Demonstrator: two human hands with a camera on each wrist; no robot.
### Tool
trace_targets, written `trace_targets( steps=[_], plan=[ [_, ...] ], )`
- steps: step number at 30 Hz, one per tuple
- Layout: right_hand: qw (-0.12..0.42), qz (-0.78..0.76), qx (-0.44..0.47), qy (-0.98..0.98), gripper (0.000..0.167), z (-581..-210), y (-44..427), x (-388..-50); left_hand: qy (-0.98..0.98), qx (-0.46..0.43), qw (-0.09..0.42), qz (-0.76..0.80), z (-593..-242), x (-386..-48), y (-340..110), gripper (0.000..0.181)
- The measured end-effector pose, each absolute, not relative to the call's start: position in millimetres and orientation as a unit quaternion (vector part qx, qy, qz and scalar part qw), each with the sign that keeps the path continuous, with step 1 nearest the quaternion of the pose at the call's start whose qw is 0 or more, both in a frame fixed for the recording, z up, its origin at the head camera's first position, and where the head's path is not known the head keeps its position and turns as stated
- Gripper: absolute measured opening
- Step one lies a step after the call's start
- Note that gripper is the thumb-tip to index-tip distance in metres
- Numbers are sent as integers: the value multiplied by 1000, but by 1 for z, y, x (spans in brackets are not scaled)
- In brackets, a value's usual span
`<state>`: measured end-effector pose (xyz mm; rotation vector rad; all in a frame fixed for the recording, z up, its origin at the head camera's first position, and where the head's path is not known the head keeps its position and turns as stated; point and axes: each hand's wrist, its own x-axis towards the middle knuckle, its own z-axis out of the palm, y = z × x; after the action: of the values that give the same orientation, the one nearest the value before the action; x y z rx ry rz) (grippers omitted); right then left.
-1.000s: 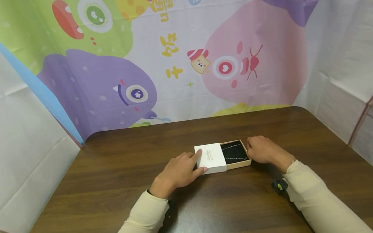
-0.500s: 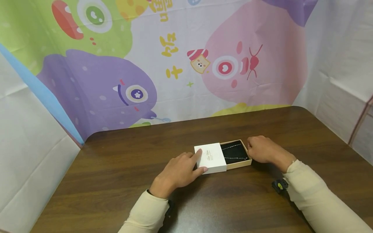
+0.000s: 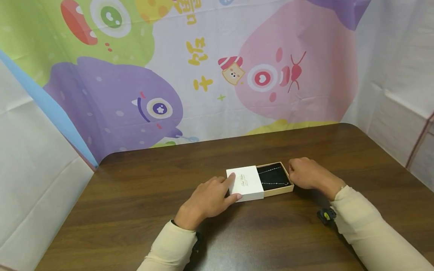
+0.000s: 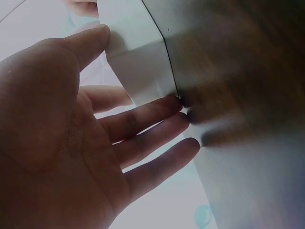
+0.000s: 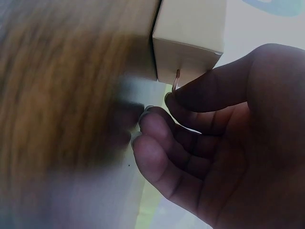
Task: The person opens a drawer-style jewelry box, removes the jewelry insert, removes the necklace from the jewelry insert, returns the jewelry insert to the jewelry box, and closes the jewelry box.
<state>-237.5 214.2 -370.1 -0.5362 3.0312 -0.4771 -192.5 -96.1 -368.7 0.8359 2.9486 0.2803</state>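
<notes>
A white box sleeve with small printed lettering lies on the table. From its right end sticks out a tan drawer with a black lining, on which a thin silver chain lies; the rest of the chain is hidden under the sleeve. My left hand rests on the sleeve's left end, fingers nearly straight, thumb at the near edge. In the left wrist view the lower fingertips reach the tabletop. At the drawer's right end, my right hand pinches a small cord pull loop between thumb and forefinger.
The brown wooden table stretches around the box to both sides. Behind it hangs a cartoon-printed cloth. White sheets hang at both sides. A dark wrist-camera mount sits below the right wrist.
The drawer has slid very slightly further out to the right, together with my right hand. My left hand and the sleeve have stayed in place.
</notes>
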Motion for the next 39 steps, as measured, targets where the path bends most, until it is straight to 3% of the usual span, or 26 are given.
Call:
trace_targets(
  steps=[39],
  plan=[
    [32, -161, -166, 972, 12, -368, 225, -239, 956, 278, 18, 90, -368, -192, -96, 68]
  ],
)
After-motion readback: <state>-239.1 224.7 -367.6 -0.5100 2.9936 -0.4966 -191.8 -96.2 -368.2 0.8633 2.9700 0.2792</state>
